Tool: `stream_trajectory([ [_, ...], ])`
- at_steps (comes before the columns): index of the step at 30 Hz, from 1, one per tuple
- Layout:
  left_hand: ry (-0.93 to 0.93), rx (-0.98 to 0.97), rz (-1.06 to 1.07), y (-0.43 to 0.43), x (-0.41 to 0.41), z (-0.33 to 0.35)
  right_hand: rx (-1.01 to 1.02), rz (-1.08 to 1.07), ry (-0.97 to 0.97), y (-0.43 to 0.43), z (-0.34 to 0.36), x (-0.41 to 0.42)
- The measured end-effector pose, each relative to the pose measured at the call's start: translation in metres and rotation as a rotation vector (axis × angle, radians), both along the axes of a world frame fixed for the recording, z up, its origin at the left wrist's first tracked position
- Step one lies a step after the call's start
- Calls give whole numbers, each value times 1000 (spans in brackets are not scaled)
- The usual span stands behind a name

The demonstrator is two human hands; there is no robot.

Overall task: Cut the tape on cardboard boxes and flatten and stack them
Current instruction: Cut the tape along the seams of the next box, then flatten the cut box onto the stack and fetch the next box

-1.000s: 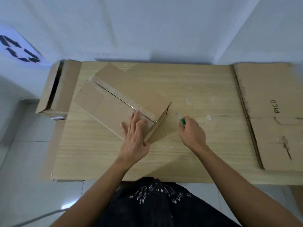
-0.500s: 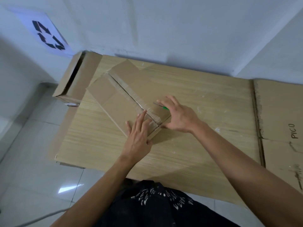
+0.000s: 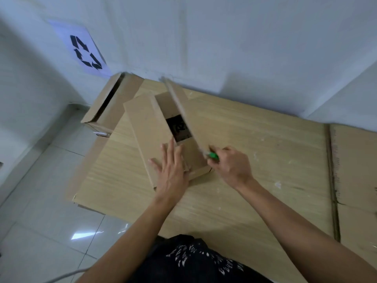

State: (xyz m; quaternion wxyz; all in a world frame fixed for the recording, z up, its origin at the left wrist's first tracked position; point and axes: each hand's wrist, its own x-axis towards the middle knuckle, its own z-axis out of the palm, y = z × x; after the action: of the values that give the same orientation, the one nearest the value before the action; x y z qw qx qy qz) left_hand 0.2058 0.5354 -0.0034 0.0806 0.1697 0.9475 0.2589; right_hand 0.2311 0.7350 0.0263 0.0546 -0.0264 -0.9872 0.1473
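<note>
Head view, frame centre: box (image 3: 146,127) lay on the desk (image 3: 255,160), top seam cut, one flap (image 3: 183,111) raised; left hand (image 3: 173,174) pressed it, fingers straight; right hand (image 3: 232,166) gripped a green cutter (image 3: 213,155); flattening and stacking seemingly left.

I see the left hand (image 3: 173,172) pressing flat on the left flap (image 3: 146,127) of the cardboard box (image 3: 195,160) on the wooden table (image 3: 255,160). The right hand (image 3: 232,166) grips a green-handled cutter (image 3: 213,155) at the near end of the raised right flap (image 3: 183,111) (blade too blurred to make out).

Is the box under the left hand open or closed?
Open. One flap of the box stands lifted, and the dark inside shows.
</note>
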Motion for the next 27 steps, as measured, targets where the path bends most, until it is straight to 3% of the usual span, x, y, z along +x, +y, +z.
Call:
stream_trajectory([
  [2, -13, -50, -13, -6, -5, -5, -60, -81, 128, 3, 9, -4],
  [4, 2, -13, -23, -10, -3, -4, -199, -147, 101, 8, 11, -4],
  [8, 39, 321, 80, -19, -1, 13, -793, -565, 105, 15, -1, -1],
  [11, 194, 562, 191, -38, 2, 16, -1160, -849, 124, 18, -10, -4],
  [13, 220, 689, 447, -48, 4, 21, -1352, -963, 130, 18, -11, -7],
  [15, 88, 884, 906, -54, 2, 25, -1457, -1065, 132, 19, -14, -8],
  [17, -188, 1181, 1270, -63, -2, 21, -1479, -1127, 79, 22, -15, -9],
  [19, -330, 1333, 1384, -73, -3, 14, -1455, -1109, 49, 23, -12, -10],
  [24, -433, 1362, 1279, -79, 6, 13, -1360, -1077, 49, 30, -38, 6],
  [27, -497, 1268, 1156, -79, 14, 12, -999, -1060, -236, 27, -60, 27],
])
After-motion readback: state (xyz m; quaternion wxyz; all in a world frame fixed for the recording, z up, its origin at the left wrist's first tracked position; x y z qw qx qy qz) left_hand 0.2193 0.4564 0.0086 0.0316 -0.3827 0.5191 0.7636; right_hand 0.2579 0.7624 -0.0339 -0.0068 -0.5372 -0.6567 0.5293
